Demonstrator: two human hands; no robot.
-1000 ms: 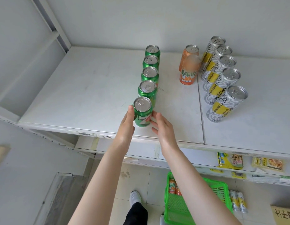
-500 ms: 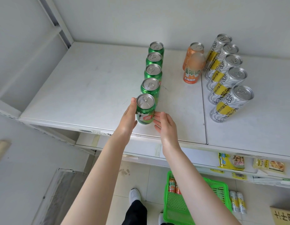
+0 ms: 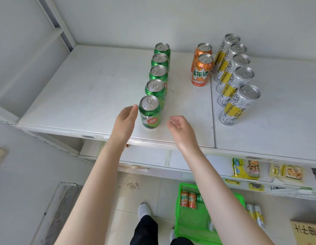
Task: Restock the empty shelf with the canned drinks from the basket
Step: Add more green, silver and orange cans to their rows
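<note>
Flanking the front green can (image 3: 149, 112), both hands hold nothing. The left hand (image 3: 125, 119) sits just beside the can's left side with fingers nearly straight, seemingly not touching it. The right hand (image 3: 180, 128) hangs off to the can's right, apart from it, fingers loosely curled around air.

The can stands upright near the front edge of the shelf (image 3: 83, 96), label turned outward. It closes a row of green cans (image 3: 158, 73) that runs straight back toward the wall, each packed close against the next. That single-file lane looks deliberate: one flavour per line, with the front label facing whoever shops. The hands on either side of the can suggest squaring it up with the row.

To the right, two orange cans (image 3: 201, 68) make a shorter lane, and beyond them the slim silver-and-yellow cans (image 3: 236, 80) fill a full one. On the floor below, the green basket (image 3: 178, 218) carries more orange drinks (image 3: 188, 200), so the short orange lane is probably next to be filled.
</note>
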